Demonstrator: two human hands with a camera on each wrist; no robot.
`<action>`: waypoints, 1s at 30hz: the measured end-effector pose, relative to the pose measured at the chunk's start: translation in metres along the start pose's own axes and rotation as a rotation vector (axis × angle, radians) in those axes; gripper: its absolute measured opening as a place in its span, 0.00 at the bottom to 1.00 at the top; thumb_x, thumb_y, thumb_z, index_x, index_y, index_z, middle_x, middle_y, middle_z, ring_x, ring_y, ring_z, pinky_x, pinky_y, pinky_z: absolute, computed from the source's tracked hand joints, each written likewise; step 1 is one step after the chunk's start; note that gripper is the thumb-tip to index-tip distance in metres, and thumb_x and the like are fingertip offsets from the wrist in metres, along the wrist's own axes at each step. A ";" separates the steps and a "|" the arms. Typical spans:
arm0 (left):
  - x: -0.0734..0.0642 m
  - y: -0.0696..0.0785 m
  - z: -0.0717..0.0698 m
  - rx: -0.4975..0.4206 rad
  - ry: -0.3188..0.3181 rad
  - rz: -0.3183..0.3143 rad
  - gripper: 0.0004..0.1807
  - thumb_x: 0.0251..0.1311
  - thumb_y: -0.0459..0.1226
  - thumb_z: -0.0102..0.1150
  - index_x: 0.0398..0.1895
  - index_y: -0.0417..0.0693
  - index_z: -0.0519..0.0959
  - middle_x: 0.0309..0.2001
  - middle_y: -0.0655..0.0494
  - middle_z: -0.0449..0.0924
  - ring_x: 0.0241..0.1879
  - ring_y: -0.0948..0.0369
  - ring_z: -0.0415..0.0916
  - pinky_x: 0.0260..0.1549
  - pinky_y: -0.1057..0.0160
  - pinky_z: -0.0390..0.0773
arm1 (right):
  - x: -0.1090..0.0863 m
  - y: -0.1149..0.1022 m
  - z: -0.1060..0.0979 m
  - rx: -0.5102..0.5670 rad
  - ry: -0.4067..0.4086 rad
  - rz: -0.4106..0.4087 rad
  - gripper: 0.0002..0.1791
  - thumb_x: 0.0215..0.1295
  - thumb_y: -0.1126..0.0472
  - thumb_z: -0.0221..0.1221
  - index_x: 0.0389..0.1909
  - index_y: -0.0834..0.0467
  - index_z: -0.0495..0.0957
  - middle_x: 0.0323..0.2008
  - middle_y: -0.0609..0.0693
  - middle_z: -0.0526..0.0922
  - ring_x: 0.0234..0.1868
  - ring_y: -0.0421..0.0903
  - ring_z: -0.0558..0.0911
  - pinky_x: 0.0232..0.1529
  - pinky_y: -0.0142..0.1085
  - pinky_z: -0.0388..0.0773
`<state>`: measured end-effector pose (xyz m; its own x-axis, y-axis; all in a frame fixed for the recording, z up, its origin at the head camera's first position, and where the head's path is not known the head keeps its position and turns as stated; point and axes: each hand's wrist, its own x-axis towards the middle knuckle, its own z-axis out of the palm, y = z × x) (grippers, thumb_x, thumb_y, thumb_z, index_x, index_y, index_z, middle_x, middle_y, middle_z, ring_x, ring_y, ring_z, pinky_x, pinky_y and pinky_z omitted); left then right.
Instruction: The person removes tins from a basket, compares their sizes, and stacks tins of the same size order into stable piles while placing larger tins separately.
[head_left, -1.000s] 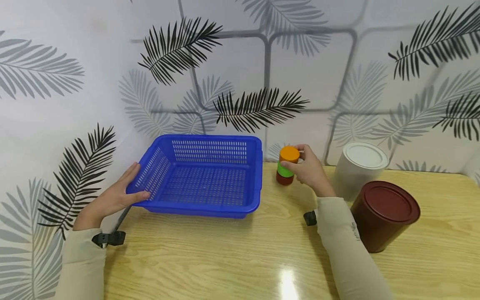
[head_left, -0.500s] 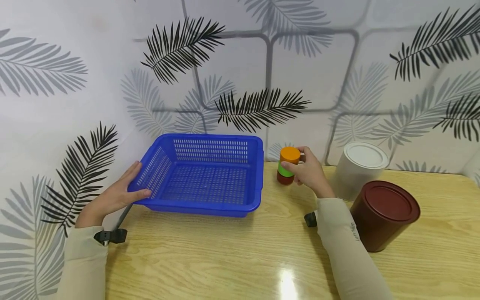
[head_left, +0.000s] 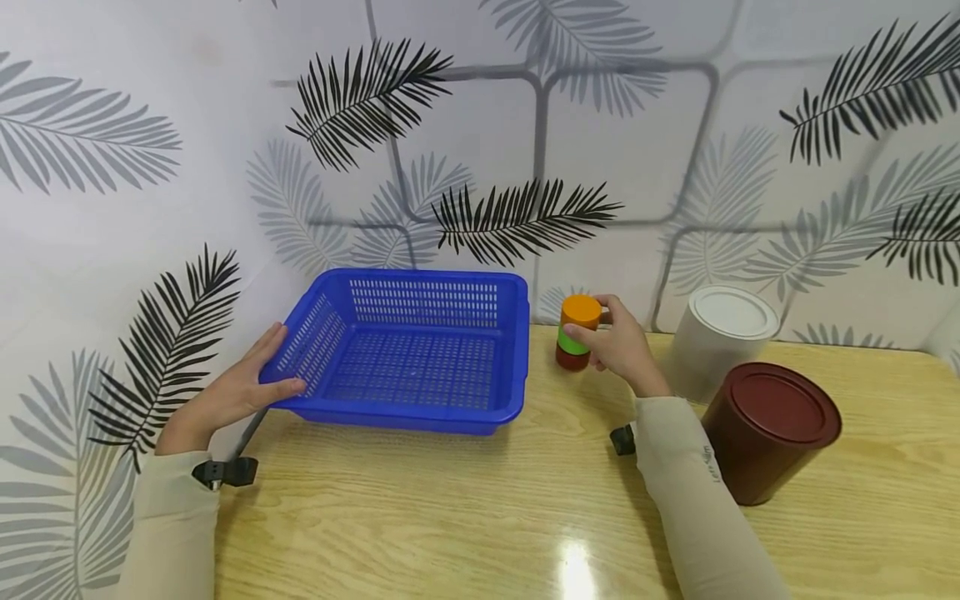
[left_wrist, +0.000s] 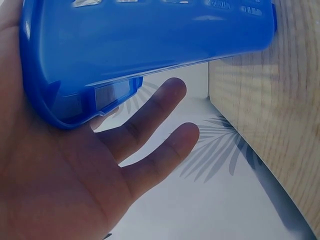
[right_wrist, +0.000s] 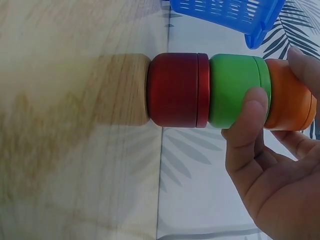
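Note:
Three small round lidded jars stand upright in a stack on the table: a dark red jar (head_left: pixel 572 359) at the bottom, a green jar (right_wrist: pixel 230 82) in the middle and an orange jar (head_left: pixel 581 309) on top. My right hand (head_left: pixel 624 348) grips the upper part of the stack, its fingers round the green and orange jars. At the left, my left hand (head_left: pixel 225 406) rests against the near left corner of a blue plastic basket (head_left: pixel 420 421). Its thumb lies on the rim; in the left wrist view two fingers reach out straight below the basket wall.
A big white can (head_left: pixel 723 333) stands behind and right of my right hand. Nearer, a big dark brown can (head_left: pixel 772 433) stands close beside the right forearm. The wooden table (head_left: pixel 420 517) meets a leaf-patterned wall covering (head_left: pixel 600 150) behind the basket and jars.
Both hands, the basket and the jar stack keep their places relative to each other. The whole head view has shifted very slightly.

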<state>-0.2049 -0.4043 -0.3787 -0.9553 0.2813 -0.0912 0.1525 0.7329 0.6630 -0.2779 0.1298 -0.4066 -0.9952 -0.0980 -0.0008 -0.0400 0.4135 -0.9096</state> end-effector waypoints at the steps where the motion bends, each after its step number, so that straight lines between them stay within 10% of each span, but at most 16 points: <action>1: 0.001 0.001 0.000 0.000 -0.001 -0.001 0.60 0.64 0.51 0.64 0.82 0.46 0.31 0.80 0.42 0.23 0.77 0.37 0.24 0.64 0.25 0.41 | 0.000 0.000 -0.001 -0.002 0.001 0.006 0.42 0.66 0.49 0.68 0.74 0.57 0.58 0.61 0.67 0.71 0.26 0.63 0.80 0.25 0.37 0.81; 6: 0.003 0.002 0.001 0.007 0.003 -0.005 0.59 0.64 0.52 0.64 0.82 0.46 0.31 0.80 0.42 0.23 0.77 0.37 0.25 0.64 0.25 0.41 | -0.003 0.006 0.000 -0.044 -0.024 0.080 0.59 0.62 0.45 0.70 0.82 0.51 0.39 0.64 0.69 0.68 0.31 0.58 0.81 0.33 0.42 0.83; 10: 0.003 -0.001 0.000 0.017 0.023 -0.004 0.57 0.65 0.54 0.62 0.82 0.46 0.33 0.81 0.42 0.25 0.77 0.37 0.27 0.64 0.25 0.42 | -0.014 0.016 0.006 -0.141 -0.011 0.107 0.66 0.63 0.40 0.67 0.81 0.52 0.26 0.67 0.73 0.65 0.55 0.65 0.78 0.55 0.55 0.76; 17: -0.001 -0.009 0.004 -0.014 0.121 -0.044 0.55 0.69 0.56 0.57 0.82 0.51 0.30 0.79 0.34 0.32 0.74 0.30 0.39 0.63 0.26 0.49 | -0.039 0.021 0.023 -0.421 0.219 -0.112 0.58 0.69 0.45 0.63 0.79 0.70 0.36 0.64 0.79 0.66 0.62 0.74 0.70 0.62 0.63 0.66; 21: -0.003 -0.015 0.014 0.050 0.333 0.013 0.50 0.71 0.55 0.55 0.83 0.49 0.38 0.79 0.33 0.41 0.72 0.29 0.48 0.61 0.25 0.54 | -0.060 0.016 0.036 -0.607 0.269 -0.251 0.55 0.68 0.43 0.64 0.78 0.71 0.44 0.69 0.77 0.59 0.69 0.74 0.60 0.65 0.69 0.56; 26: 0.005 -0.020 0.039 0.252 0.722 0.254 0.48 0.69 0.67 0.46 0.74 0.35 0.62 0.70 0.29 0.61 0.67 0.30 0.58 0.62 0.27 0.54 | -0.091 0.008 0.051 -0.791 0.168 -0.272 0.59 0.66 0.31 0.58 0.81 0.61 0.40 0.78 0.70 0.41 0.76 0.72 0.40 0.64 0.75 0.43; 30: 0.012 -0.005 0.064 0.391 0.846 0.364 0.53 0.67 0.73 0.34 0.71 0.33 0.66 0.68 0.29 0.63 0.67 0.32 0.59 0.64 0.28 0.48 | -0.108 0.003 0.059 -0.868 0.117 -0.306 0.59 0.63 0.27 0.57 0.82 0.57 0.43 0.79 0.68 0.38 0.76 0.72 0.39 0.64 0.76 0.42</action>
<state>-0.2007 -0.3650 -0.4300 -0.6767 0.1068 0.7285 0.3988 0.8849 0.2406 -0.1652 0.0878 -0.4337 -0.9311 -0.2423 0.2727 -0.3083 0.9223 -0.2330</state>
